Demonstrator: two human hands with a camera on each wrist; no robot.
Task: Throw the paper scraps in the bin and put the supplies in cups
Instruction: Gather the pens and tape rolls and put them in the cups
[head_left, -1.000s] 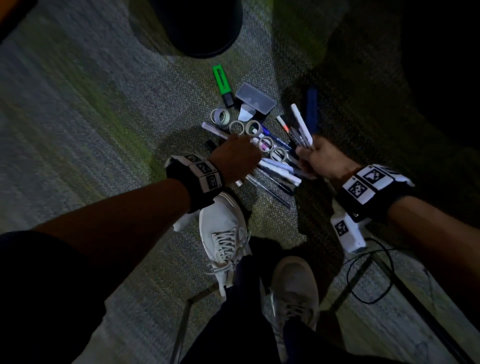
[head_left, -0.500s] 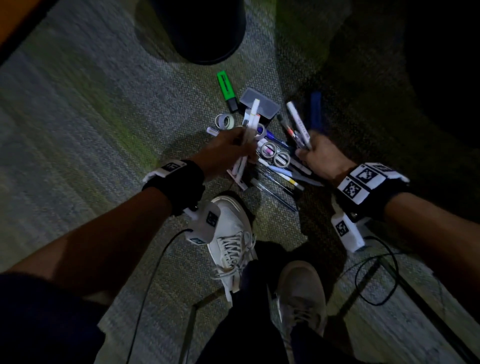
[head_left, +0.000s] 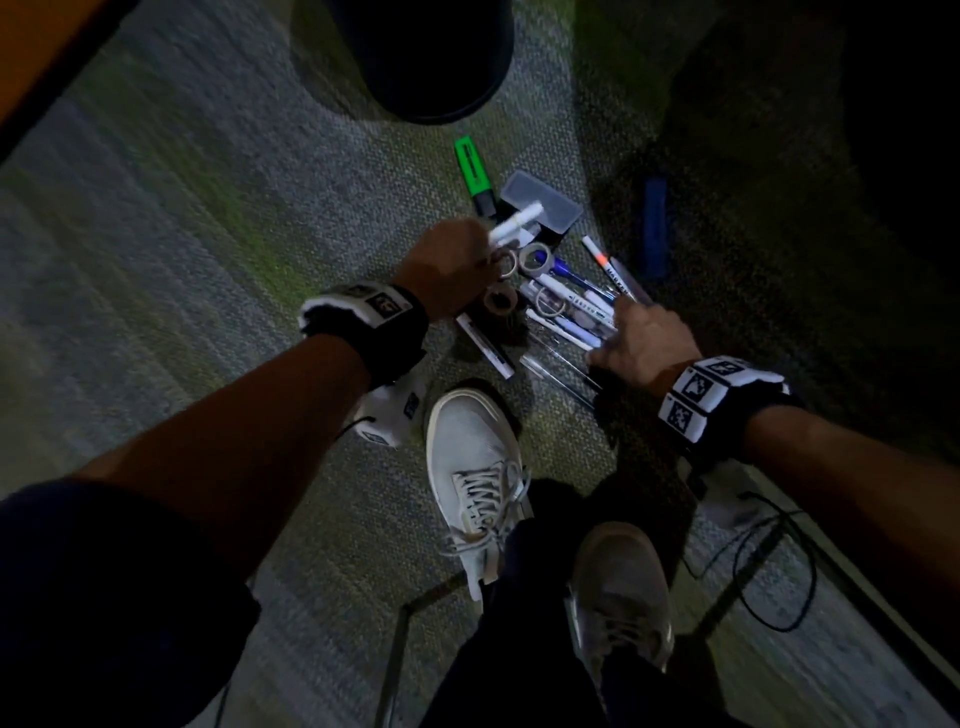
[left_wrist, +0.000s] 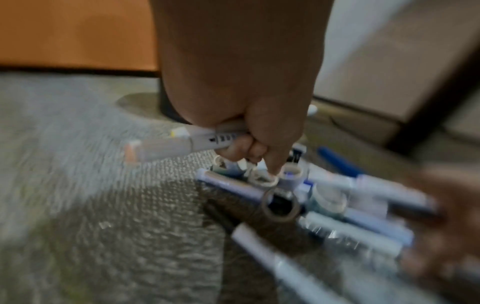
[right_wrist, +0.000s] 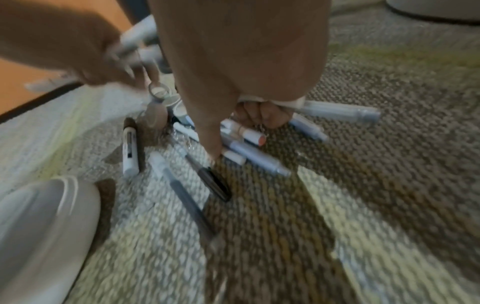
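Observation:
Pens, markers and small tape rolls (head_left: 535, 257) lie in a heap on the carpet. My left hand (head_left: 485, 254) grips two white markers (head_left: 514, 226) over the heap's far left side. In the left wrist view its index finger points down onto a white tape roll (left_wrist: 263, 179), next to a brown roll (left_wrist: 280, 207). My right hand (head_left: 608, 338) is low on the heap's right edge, its fingers curled round a bundle of markers (right_wrist: 337, 112) that touch the floor. A green highlighter (head_left: 472, 174), a clear case (head_left: 543, 200) and a blue marker (head_left: 654, 228) lie farther off.
A dark round bin (head_left: 415, 57) stands on the carpet just beyond the heap. My two white shoes (head_left: 478, 467) are close below it. A black cable (head_left: 769, 561) loops at the right. An orange surface (head_left: 31, 62) borders the carpet at the top left.
My left hand lifted two white markers from the heap and carried them to its far side. My right hand lowered its upright bundle of markers down onto the heap.

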